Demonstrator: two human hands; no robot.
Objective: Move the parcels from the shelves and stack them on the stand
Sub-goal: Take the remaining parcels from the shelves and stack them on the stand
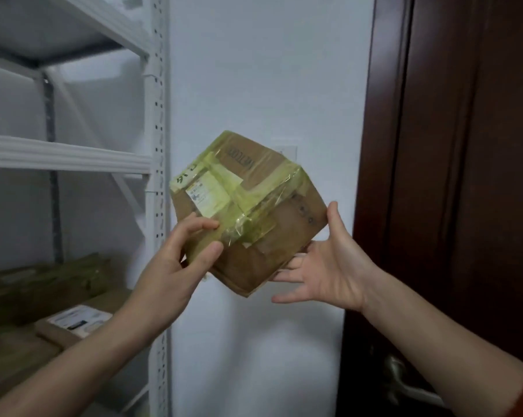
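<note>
Between the shelves [67,155] and a dark door [449,145], in front of the white wall, a taped brown parcel [254,212] is held tilted in mid-air. The left hand [176,266] grips its lower left corner, thumb and fingers curled round the cardboard. The right hand [329,266] is spread wide, fingers straight under the parcel's right side (thumb up against the edge). More parcels [43,293] lie on the lower shelf.

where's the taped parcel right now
Head view, centre frame: the taped parcel is held in the air between the left hand and right hand, just right of the white shelf upright, in front of the pale wall.
</note>
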